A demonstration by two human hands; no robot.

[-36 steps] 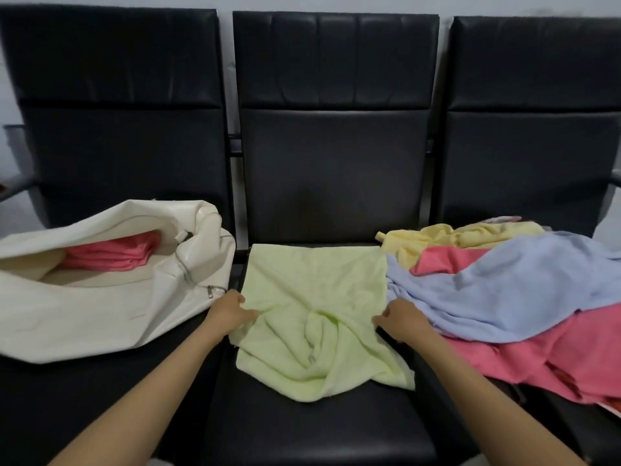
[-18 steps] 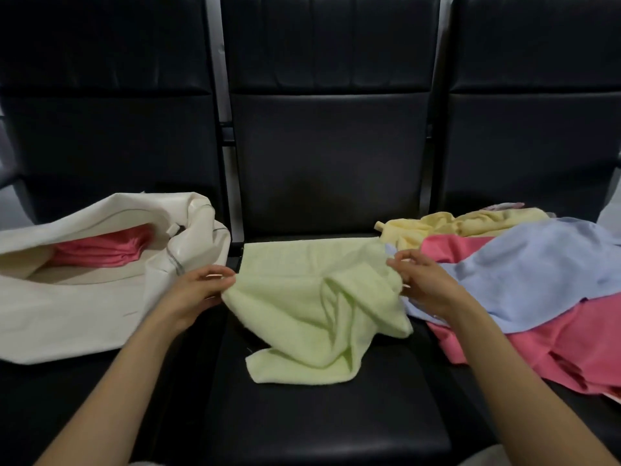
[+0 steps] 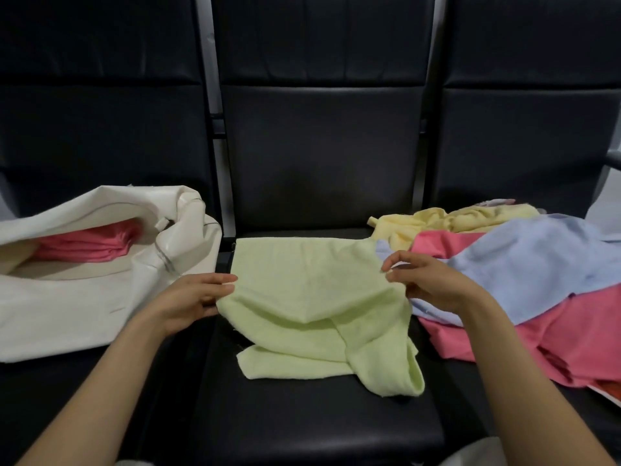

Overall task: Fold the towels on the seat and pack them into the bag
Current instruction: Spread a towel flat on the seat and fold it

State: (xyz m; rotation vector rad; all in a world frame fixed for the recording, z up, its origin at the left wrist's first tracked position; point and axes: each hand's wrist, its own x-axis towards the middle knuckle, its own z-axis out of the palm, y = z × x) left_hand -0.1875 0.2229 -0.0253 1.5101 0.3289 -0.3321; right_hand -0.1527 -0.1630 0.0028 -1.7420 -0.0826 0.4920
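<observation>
The green towel (image 3: 312, 297), bunched half a second ago, is now drawn wider and flatter, its side edges pinched by the left hand (image 3: 191, 301) and right hand (image 3: 433, 284).

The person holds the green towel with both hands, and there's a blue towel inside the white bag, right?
Not quite. In the head view, the white bag holds a pink towel, not a blue one; the blue towel lies in the pile on the right. The left hand and right hand do hold the green towel.
</observation>
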